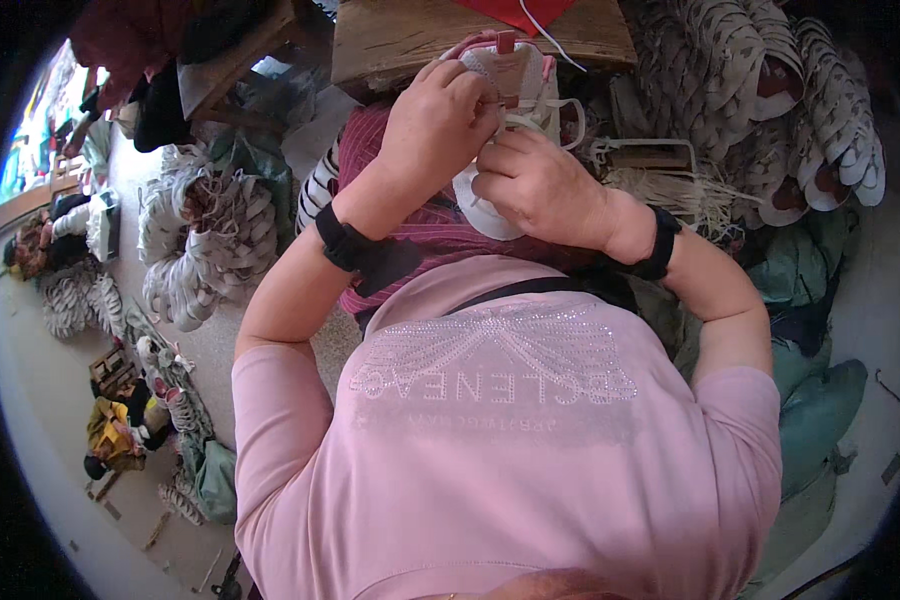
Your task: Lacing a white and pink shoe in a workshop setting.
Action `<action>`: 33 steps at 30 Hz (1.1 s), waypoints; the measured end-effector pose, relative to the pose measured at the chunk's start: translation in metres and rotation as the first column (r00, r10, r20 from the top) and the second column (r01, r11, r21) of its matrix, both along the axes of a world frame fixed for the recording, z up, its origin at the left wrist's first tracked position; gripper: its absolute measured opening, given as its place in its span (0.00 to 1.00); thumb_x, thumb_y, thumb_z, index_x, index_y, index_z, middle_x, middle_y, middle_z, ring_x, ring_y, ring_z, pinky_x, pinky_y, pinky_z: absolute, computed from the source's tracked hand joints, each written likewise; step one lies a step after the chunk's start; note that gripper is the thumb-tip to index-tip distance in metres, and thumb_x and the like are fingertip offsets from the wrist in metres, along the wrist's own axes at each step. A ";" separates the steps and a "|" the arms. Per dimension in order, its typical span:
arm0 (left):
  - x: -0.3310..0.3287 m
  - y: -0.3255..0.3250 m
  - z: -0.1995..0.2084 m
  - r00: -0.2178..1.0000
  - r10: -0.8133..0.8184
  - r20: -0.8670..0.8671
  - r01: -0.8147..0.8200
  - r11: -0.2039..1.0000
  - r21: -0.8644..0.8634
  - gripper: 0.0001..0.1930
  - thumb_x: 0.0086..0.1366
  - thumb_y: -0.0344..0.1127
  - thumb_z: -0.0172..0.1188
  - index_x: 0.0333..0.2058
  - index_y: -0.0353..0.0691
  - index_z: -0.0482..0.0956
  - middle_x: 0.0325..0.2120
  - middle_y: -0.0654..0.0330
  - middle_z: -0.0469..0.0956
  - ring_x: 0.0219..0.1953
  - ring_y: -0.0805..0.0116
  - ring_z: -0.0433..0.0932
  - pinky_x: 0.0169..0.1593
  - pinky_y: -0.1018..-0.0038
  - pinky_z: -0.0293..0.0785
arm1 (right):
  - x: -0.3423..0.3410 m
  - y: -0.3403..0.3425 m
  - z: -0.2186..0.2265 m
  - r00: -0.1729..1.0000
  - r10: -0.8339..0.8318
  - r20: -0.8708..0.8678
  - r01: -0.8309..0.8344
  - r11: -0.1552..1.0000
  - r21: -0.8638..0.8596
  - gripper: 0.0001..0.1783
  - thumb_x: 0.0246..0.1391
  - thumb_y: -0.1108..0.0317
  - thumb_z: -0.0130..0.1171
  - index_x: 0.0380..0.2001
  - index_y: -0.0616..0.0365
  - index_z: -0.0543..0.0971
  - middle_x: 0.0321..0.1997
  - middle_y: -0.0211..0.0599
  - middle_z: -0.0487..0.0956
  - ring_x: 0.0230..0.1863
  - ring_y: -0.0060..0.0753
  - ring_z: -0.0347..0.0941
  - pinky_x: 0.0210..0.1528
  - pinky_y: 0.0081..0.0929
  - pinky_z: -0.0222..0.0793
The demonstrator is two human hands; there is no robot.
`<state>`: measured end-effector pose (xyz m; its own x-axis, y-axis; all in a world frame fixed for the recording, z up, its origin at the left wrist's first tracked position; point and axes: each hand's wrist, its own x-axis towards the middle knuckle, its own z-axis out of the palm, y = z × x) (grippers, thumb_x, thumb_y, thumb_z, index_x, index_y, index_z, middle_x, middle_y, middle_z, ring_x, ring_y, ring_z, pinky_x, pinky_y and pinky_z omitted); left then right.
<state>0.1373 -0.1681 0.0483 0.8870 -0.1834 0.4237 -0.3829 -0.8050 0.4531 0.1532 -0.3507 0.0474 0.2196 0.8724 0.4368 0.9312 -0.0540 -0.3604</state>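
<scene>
A white and pink shoe upper point(487, 212) lies over my lap against the wooden bench's near edge. My left hand point(444, 118) is at its left side, fingers curled in a pinch near the middle of the shoe; what lies between the fingertips is hidden. Just to the right, my right hand point(548, 188) is closed with bent fingers on a white shoelace point(576, 122), which loops out beyond the knuckles. Both hands touch the shoe and nearly meet. A pink strap or clip point(506, 42) shows at the shoe's far end, by the bench.
Ahead is a wooden bench point(390, 45) with a red cloth point(520, 12) on it. Bundles of pale shoe uppers point(710, 60) hang at the right; another coiled bundle point(205, 235) is at the left. Green sacks point(815, 410) lie at my right. Another person point(120, 430) is far left.
</scene>
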 end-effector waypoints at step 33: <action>0.024 -0.013 -0.031 0.960 0.110 -0.259 -0.209 0.894 -0.396 0.13 0.57 0.27 0.63 0.41 0.34 0.75 0.31 0.56 0.79 0.34 0.69 0.78 0.41 0.74 0.74 | 0.081 -0.012 -0.006 0.809 -0.422 -0.410 0.374 0.907 -0.196 0.09 0.51 0.70 0.61 0.34 0.62 0.77 0.30 0.34 0.70 0.29 0.27 0.68 0.35 0.26 0.67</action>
